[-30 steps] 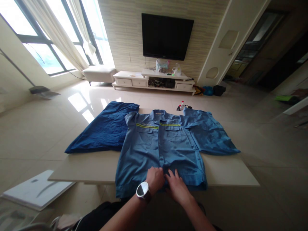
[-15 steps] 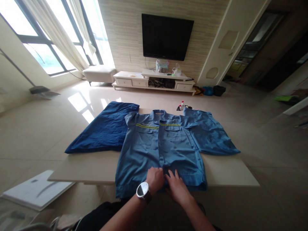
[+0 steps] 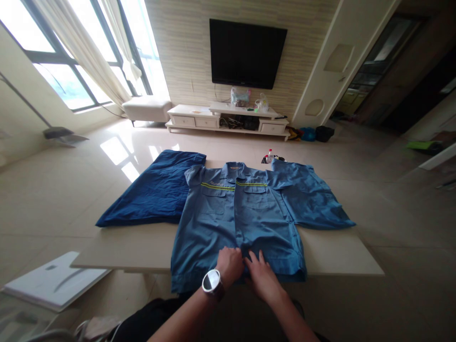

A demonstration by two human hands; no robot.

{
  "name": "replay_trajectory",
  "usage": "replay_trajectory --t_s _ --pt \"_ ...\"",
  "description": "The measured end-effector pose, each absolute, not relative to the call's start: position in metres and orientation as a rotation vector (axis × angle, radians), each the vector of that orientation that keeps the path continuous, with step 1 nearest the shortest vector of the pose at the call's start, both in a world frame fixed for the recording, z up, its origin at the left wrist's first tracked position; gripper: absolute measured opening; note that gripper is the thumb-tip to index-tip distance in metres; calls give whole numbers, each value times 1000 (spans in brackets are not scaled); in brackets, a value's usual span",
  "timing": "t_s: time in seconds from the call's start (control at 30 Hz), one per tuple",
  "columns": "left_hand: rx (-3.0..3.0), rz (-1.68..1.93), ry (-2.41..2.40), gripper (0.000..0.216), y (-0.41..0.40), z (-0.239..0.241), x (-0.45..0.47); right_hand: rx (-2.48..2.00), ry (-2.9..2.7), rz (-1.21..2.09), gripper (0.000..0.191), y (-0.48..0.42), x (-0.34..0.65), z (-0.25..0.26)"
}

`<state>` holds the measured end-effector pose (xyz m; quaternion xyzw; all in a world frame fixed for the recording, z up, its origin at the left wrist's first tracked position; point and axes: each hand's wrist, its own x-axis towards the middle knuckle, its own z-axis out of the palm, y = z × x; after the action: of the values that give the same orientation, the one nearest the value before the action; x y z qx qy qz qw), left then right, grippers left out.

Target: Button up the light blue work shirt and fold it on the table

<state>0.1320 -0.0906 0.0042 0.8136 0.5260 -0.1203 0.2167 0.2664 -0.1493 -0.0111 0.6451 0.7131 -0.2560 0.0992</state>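
Observation:
A light blue work shirt (image 3: 245, 213) with a yellow-green reflective stripe lies face up and spread out on a beige table (image 3: 335, 256). My left hand (image 3: 230, 264), with a watch on the wrist, is closed and pinches the shirt's front placket near the hem. My right hand (image 3: 262, 276) sits right beside it, fingers pressed onto the same spot of the hem. Both hands touch at the shirt's bottom centre, at the table's near edge.
A darker blue garment (image 3: 155, 192) lies on the table's left part, partly under the shirt's sleeve. A small bottle (image 3: 270, 156) stands behind the collar. A white board (image 3: 53, 280) lies on the floor at left. A TV (image 3: 247, 53) and a low white cabinet (image 3: 228, 121) stand by the far wall.

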Motion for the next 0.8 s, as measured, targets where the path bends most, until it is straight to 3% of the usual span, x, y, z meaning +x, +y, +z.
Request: replay_trajectory --t_s 0.8 --pt "2257 -349 1468 32 -91 4 133 1905 2104 -751 65 -149 264 -8"
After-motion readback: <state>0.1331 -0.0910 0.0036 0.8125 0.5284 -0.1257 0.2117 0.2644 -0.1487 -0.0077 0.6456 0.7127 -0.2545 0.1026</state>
